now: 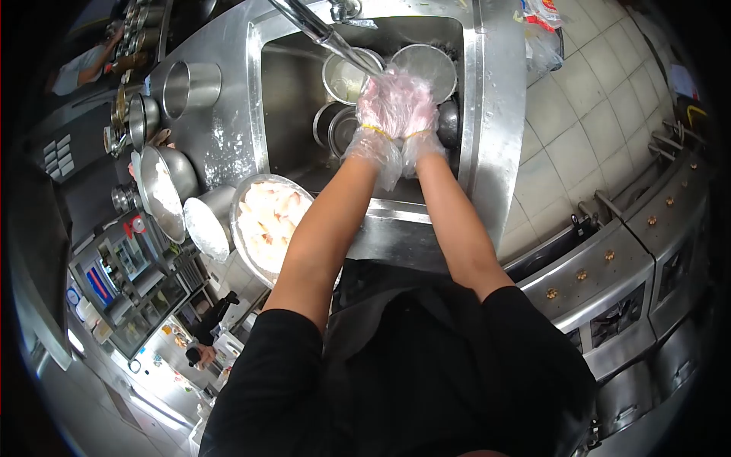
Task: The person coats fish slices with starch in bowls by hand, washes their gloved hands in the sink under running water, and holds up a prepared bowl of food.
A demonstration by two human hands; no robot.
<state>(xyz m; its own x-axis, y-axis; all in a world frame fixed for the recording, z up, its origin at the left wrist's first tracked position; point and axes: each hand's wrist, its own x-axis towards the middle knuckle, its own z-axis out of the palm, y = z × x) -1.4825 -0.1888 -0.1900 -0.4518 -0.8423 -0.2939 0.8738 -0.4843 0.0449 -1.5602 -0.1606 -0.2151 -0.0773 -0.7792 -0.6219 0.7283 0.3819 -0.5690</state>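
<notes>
Both my hands are held close together under the faucet (327,38) and wear clear, wet plastic gloves. My left hand (378,107) has a yellow band round its wrist. Beside it, touching, is my right hand (419,107), banded in the same way. The hands look cupped with their fingers extended, though wet, crinkled plastic blurs the fingertips. Nothing can be made out in either hand. Below and behind them, a metal pot (343,80) and a round strainer-like vessel (426,65) stand in the steel sink (285,99). Another metal container (345,131) sits near my left wrist.
A large bowl of pale raw meat pieces (266,217) stands left of my left forearm. Near it are a container of white powder (207,228), another bowl (171,183) and an empty-looking pot (192,89). A stove (601,282) is at right. Other people (202,350) are in the background.
</notes>
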